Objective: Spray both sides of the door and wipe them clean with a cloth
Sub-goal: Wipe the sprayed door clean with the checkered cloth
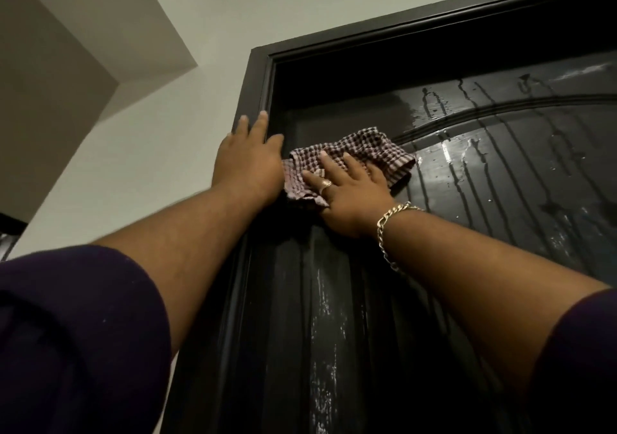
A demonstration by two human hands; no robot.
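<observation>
Glossy black panelled door (pixel 467 173) fills centre & right of frame, seen from below. Surface wet: runs and drips streak down the upper-right panels, w/ bright glare spots; a duller, smeared patch sits upper centre, just above the cloth. Matching black door frame (pixel 257 76) runs up the left edge & across the top. White wall (pixel 160 126) to the left; white ceiling w/ a stepped beige recess (pixel 50 49) at upper left of frame.

Crumpled maroon-and-white checked cloth (pixel 360 151) lies flat against the door near its top-left corner, mid-frame. Right hand (pixel 347 193) presses on it w/ fingers straight & spread, palm over the cloth's lower half; gold ring on one finger, gold chain bracelet (pixel 389 230) at the wrist. Left hand (pixel 250 160) is just beside the cloth on its left, fingers straight, flat on the door frame, holding nothing. Dark purple sleeves (pixel 76 333) at lower corners.
</observation>
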